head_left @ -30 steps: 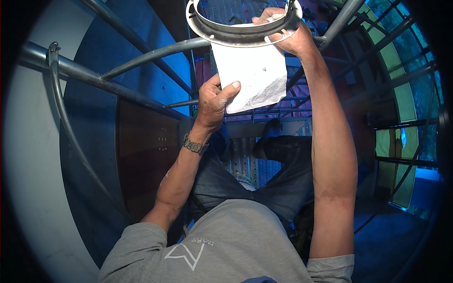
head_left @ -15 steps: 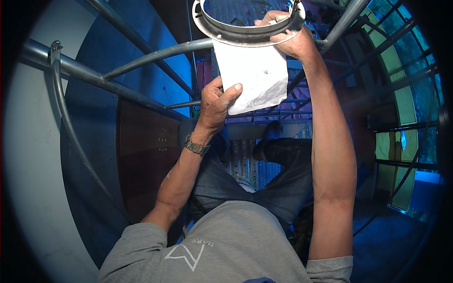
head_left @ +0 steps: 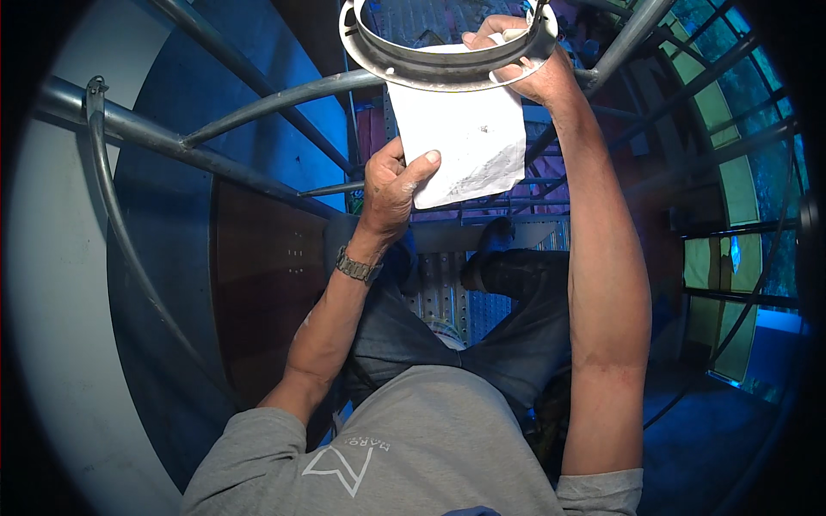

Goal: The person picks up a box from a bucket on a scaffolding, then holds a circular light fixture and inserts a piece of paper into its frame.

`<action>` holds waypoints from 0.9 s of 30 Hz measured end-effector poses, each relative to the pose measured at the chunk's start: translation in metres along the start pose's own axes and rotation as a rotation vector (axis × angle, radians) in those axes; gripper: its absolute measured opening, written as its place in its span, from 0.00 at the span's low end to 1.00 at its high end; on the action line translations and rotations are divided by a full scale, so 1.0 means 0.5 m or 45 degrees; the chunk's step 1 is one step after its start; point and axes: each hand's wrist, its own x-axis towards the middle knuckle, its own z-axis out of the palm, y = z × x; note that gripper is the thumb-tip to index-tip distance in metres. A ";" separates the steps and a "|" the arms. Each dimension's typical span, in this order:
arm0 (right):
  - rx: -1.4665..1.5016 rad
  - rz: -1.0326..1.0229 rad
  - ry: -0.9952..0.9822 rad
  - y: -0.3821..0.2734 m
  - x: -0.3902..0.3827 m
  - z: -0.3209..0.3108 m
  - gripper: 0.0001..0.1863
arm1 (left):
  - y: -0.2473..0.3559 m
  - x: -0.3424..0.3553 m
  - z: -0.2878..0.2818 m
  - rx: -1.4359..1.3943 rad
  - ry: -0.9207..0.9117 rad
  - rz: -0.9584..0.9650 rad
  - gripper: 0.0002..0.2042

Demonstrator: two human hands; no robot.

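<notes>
We pinch the white cloth w/ left hand at its lower edge, keeping it taut; right hand presses its top against the metal ring, overhead.

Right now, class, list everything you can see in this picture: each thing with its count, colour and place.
ring: one, grey metal, top centre, gripped at its right rim
sheet: one, white, smudged, hanging below the ring
tubes: several, grey, curving across the upper left
panel: one, brown, left of the legs
grating: one, pale metal, under the shoes
watch: one, metal, left wrist
left hand: pinching the sheet's lower corner
right hand: holding ring and sheet's top
</notes>
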 end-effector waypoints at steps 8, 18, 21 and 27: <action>-0.020 -0.036 0.050 0.017 0.002 0.015 0.21 | -0.003 0.001 -0.008 0.051 0.000 -0.035 0.19; 0.015 0.017 -0.054 0.003 -0.001 0.003 0.21 | 0.002 0.000 -0.001 0.024 0.011 -0.023 0.20; 0.026 -0.086 0.082 0.008 -0.002 0.010 0.22 | -0.002 0.001 -0.001 0.014 0.011 -0.017 0.19; 0.070 -0.112 0.083 -0.005 -0.005 0.001 0.22 | -0.008 0.001 -0.010 0.033 0.001 -0.008 0.19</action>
